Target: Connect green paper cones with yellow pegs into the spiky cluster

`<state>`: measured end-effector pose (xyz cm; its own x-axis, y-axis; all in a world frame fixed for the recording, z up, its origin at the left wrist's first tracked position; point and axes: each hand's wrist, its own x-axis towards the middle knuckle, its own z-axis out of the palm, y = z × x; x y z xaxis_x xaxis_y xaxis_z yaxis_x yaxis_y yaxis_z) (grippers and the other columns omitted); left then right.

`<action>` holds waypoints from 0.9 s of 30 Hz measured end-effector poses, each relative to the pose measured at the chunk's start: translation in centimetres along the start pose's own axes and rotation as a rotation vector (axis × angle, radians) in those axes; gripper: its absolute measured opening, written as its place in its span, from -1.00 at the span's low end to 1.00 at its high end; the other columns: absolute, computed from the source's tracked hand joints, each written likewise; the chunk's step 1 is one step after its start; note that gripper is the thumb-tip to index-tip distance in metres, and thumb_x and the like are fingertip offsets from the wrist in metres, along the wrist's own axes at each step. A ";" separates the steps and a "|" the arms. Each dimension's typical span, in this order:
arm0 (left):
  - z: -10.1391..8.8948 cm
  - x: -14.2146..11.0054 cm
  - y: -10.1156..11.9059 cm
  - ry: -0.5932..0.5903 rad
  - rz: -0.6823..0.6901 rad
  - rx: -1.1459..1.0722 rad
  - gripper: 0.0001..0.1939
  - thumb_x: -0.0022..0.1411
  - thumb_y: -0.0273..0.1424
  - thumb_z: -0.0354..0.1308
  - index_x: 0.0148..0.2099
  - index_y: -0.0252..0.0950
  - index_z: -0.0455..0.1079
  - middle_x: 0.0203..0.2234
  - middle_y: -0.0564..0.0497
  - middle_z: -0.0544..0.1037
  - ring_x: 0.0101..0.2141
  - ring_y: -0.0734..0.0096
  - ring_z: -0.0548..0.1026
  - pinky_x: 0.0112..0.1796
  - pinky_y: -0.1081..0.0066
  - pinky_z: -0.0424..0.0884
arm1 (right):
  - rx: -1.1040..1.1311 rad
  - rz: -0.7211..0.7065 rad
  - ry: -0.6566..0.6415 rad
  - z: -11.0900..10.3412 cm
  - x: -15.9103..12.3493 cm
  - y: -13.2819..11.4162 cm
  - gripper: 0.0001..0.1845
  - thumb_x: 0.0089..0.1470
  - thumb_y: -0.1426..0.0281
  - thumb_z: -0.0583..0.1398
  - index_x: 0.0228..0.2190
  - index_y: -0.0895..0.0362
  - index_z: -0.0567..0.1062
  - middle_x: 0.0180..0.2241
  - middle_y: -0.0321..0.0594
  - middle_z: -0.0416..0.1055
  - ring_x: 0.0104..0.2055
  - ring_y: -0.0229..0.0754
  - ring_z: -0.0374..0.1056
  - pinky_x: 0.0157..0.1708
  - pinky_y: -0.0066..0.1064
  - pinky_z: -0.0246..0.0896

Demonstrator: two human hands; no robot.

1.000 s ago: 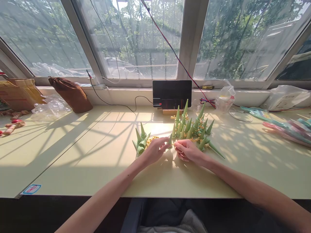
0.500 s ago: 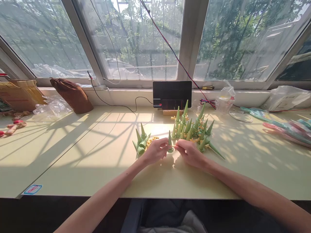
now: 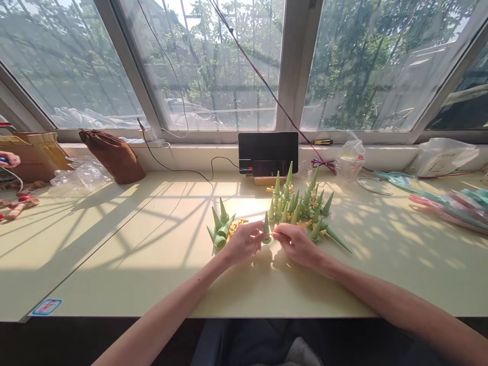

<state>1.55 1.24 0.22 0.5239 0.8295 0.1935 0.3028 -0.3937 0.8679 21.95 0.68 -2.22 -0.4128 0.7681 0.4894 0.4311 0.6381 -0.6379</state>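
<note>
My left hand [image 3: 247,241] is closed on a green cone-shaped piece [image 3: 266,223], which stands upright with its tip pointing up. From the right, the fingers of my right hand [image 3: 295,241] pinch a small yellow piece [image 3: 272,233] against the cone's lower side. Most of that piece is hidden by the fingers. Left of my hands lie several loose green cones [image 3: 221,223] beside a little heap of yellow pieces [image 3: 237,225]. Behind my right hand is a cluster of green cones [image 3: 290,195], many with yellow pieces sticking out sideways.
A black tablet [image 3: 267,147] stands at the back on a wooden holder. To the left are a brown drawstring bag [image 3: 114,157], clear plastic and a cardboard box, with another person's hand [image 3: 8,159] at the edge. Plastic bags [image 3: 450,203] lie on the right.
My left hand's fingers have closed around the cone, and the right hand keeps the yellow piece at its side. Another person's hand has appeared at the far left. The view has tilted slightly.
</note>
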 end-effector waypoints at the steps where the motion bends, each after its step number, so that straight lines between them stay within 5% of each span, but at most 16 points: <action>1: 0.0 0.0 -0.1 0.004 0.011 0.018 -0.78 0.34 -0.29 0.06 -0.30 -0.33 0.36 -0.63 0.13 0.36 -0.65 0.59 0.34 -0.56 0.55 0.30 | 0.034 0.045 -0.012 0.0 0.0 -0.2 -0.62 0.27 0.30 0.04 -0.58 0.12 0.19 -0.59 -0.35 0.13 -0.53 -0.31 0.03 -0.51 -0.44 -0.08; 7: 0.0 0.0 -0.6 0.034 0.190 0.181 -0.78 0.38 -0.34 0.01 -0.27 -0.33 0.38 -0.41 0.03 0.41 -0.54 0.58 0.41 -0.47 0.53 0.37 | 0.593 0.493 -0.223 -0.2 0.3 -1.2 -0.57 0.20 0.10 0.10 -0.58 0.10 0.25 -0.74 -0.44 0.11 -0.73 -0.37 -0.01 -0.72 -0.50 -0.16; 12: -0.1 0.0 -0.9 0.026 0.279 0.287 -0.79 0.41 -0.41 -0.04 -0.23 -0.32 0.39 -0.34 0.00 0.39 -0.50 0.57 0.37 -0.44 0.53 0.35 | 0.881 0.626 -0.275 -0.5 0.5 -1.5 -0.53 0.08 0.06 0.23 -0.60 0.12 0.26 -0.73 -0.49 0.05 -0.71 -0.43 -0.06 -0.76 -0.57 -0.23; 18: -0.1 0.0 -1.0 0.031 0.290 0.323 -0.81 0.40 -0.45 -0.04 -0.22 -0.31 0.39 -0.35 0.00 0.40 -0.46 0.53 0.37 -0.40 0.52 0.35 | 0.853 0.608 -0.263 -0.6 0.6 -1.7 -0.53 0.08 0.08 0.23 -0.61 0.12 0.24 -0.75 -0.48 0.06 -0.72 -0.43 -0.04 -0.76 -0.57 -0.23; 27: 0.0 -0.1 -1.0 0.025 0.235 0.308 -0.80 0.39 -0.41 -0.03 -0.25 -0.31 0.39 -0.38 0.01 0.40 -0.47 0.52 0.38 -0.38 0.49 0.39 | 0.487 0.452 -0.220 0.1 0.1 -0.6 -0.62 0.24 0.16 0.05 -0.53 0.11 0.28 -0.75 -0.44 0.17 -0.75 -0.36 0.06 -0.71 -0.50 -0.13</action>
<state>1.17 1.59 -0.70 0.5888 0.7106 0.3851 0.4039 -0.6714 0.6214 21.52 0.33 -1.85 -0.4525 0.8917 0.0141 0.2113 0.1226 -0.9697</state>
